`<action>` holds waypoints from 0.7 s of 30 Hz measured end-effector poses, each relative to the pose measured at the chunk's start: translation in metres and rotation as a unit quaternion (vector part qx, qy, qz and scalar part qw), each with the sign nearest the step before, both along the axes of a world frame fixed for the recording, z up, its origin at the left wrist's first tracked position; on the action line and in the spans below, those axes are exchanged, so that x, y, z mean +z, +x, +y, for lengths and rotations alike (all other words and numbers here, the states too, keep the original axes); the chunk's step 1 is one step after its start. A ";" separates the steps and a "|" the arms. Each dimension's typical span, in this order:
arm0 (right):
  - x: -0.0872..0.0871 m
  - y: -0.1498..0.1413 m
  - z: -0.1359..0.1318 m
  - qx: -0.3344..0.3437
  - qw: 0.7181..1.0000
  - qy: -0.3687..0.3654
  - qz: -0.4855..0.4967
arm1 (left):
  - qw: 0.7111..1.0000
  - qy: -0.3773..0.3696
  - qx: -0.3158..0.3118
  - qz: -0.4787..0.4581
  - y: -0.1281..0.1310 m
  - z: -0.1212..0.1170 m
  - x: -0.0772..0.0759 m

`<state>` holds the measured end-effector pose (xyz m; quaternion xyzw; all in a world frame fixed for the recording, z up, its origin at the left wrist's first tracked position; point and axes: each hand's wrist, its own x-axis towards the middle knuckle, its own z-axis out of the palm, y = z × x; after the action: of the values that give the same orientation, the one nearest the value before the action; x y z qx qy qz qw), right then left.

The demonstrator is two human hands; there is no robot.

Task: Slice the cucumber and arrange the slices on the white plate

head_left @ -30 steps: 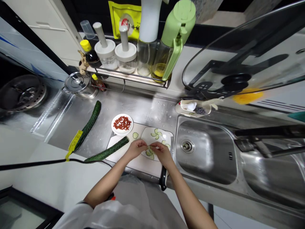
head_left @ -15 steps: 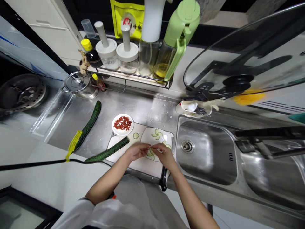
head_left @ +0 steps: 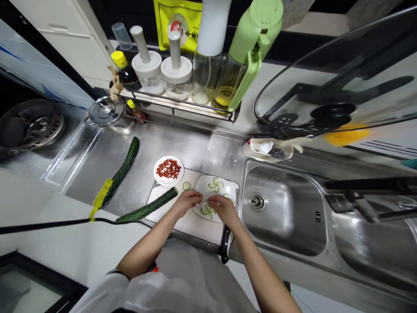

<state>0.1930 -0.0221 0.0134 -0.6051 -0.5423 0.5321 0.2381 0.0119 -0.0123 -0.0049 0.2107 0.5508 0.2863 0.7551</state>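
Note:
Over the left side of a white plate (head_left: 200, 184), my left hand (head_left: 188, 201) has its thumb and fingers pinched together. My right hand (head_left: 224, 209) hangs just to its right, also in a pinch. Whatever either holds is too small to make out. On the plate, cucumber slices (head_left: 215, 184) are laid in curved, flower-like groups, partly covered by my right hand. A single cucumber slice (head_left: 186, 186) lies on the white cutting board (head_left: 202, 230) left of the plate. The cut cucumber (head_left: 153, 207) rests across the board's left edge.
A dish of small red pieces (head_left: 168, 170) stands behind the board. A knife (head_left: 224, 244) lies at the board's front right, its handle toward me. Farther left is a whole cucumber (head_left: 125, 167). To the right is the steel sink (head_left: 286, 208); behind runs a seasoning rack (head_left: 182, 102).
My hands, whose fingertips met over the plate, have drawn slightly apart. The view has shifted a little; plate, cucumbers and dish stay in place.

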 end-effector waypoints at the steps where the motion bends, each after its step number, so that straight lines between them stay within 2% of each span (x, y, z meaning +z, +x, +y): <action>1: -0.002 0.000 0.001 -0.003 1.000 -0.004 0.000 | 0.999 0.029 -0.004 0.022 0.000 0.000 -0.002; 4: -0.008 -0.001 0.005 -0.010 0.999 -0.015 -0.027 | 0.990 0.104 -0.021 0.092 0.001 -0.003 -0.007; 7: -0.010 -0.005 0.009 0.014 0.992 -0.006 -0.128 | 0.960 0.177 -0.047 0.212 0.002 -0.007 -0.009; 10: -0.007 -0.014 0.015 0.060 0.961 0.016 -0.270 | 0.895 0.268 -0.085 0.347 0.001 -0.010 -0.011; 13: -0.004 -0.024 0.020 0.107 0.925 0.035 -0.362 | 0.820 0.351 -0.122 0.435 0.000 -0.011 -0.012; 16: -0.006 -0.033 0.023 0.139 0.908 0.045 -0.392 | 0.783 0.372 -0.132 0.480 -0.001 -0.011 -0.014; 21: -0.018 -0.038 0.023 0.158 0.889 0.085 -0.421 | 0.761 0.371 -0.135 0.514 0.000 -0.011 -0.020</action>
<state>0.1549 0.0012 -0.0042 -0.6559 -0.7235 0.2098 -0.0489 0.0115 -0.0238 -0.0252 0.6624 0.6728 0.2119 0.2524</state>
